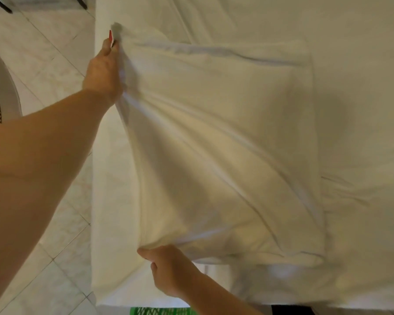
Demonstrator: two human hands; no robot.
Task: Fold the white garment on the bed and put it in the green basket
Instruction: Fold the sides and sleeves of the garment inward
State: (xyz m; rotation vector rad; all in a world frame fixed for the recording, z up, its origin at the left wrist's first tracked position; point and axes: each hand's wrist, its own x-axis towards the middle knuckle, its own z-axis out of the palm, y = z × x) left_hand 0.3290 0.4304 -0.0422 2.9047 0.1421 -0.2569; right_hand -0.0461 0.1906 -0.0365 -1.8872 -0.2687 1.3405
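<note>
**A:** Where is the white garment [225, 144] right now?

**B:** I am looking at it. It is lying on the bed [362, 64], right in the middle of my view. It is looking like a rough square, so I am thinking it is already folded at least once. I am not able to tell how many times.

**A:** What are the hands doing?

**B:** The left hand [101, 73], at about ten o'clock, is pinching one corner with its fingers [110, 45] and holding it up a little. The right hand [168, 267], at about six o'clock, is pinching the near corner. Both are grasping the cloth, not letting go. The edge between them is being held off the bed, and creases are running out from it toward four o'clock.

**A:** So is the folding finished?

**B:** I am guessing no. I am thinking one more fold is waiting, with that held edge going over toward three o'clock.

**A:** And the basket?

**B:** The green basket [159, 311] is peeking in at six o'clock, just past the near side of the bed. I am seeing only a tiny bit of it. The garment is not in it yet, so the putting-away part is all left to do.
</note>
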